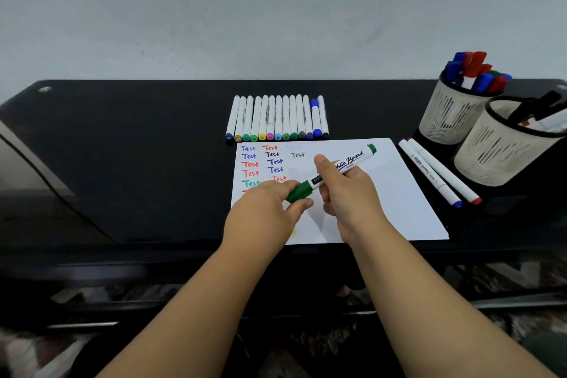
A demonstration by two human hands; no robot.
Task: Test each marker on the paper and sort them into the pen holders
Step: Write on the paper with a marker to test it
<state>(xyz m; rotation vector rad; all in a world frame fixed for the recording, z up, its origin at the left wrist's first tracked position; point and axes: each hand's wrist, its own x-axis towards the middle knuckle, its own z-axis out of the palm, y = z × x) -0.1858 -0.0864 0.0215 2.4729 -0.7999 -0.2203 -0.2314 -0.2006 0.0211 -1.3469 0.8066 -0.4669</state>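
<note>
While the right hand (343, 190) grips the barrel of a green whiteboard marker (334, 171), the left hand (270, 209) pinches its green cap above the paper (383, 193); unsorted markers (277, 118) lie beyond, pen holders (454, 120) right.

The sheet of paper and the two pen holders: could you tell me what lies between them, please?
In the head view, two white markers lie side by side on the black table between the paper and the pen holders.
</note>
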